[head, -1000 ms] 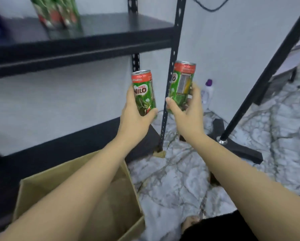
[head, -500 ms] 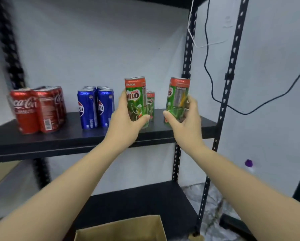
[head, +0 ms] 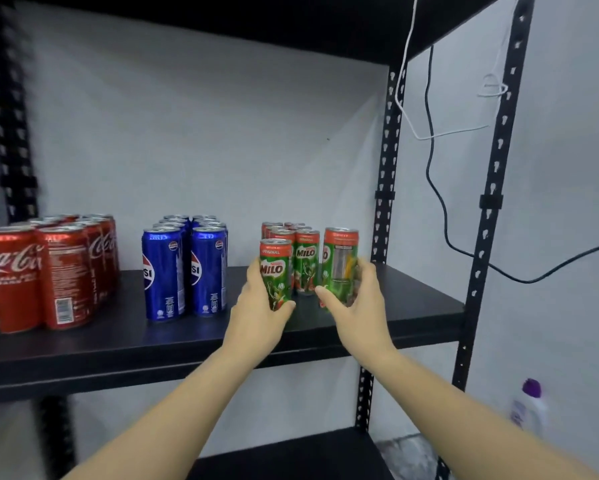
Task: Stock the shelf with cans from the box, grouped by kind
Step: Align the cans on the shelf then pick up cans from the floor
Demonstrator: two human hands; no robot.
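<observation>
- The black shelf (head: 412,306) now fills your view. A second ago you were looking down at the box and the floor, and now the box is out of sight, so you cannot tell from here how many cans are left in it.
- The red Coca-Cola cans (head: 48,271) stand in a bunch at the left end of the shelf. They are well apart from the others.
- The blue Pepsi cans (head: 183,268) stand in the middle in their own bunch.
- The green Milo cans (head: 300,252) stand at the right end, near the back. This is the bunch your two cans belong with.
- Your left hand (head: 256,317) is wrapped tight around one Milo can (head: 275,271). A moment ago you held it up in the air. Now it is down at the front left of the Milo bunch, and it looks like it is touching the shelf or almost there.
- Your right hand (head: 357,306) is wrapped tight around the other Milo can (head: 339,265). It has come down too, to the front right of the bunch.
- Both cans are upright and just beside their own kind, so the sorting is right. I think all that is left here is to let go.
</observation>
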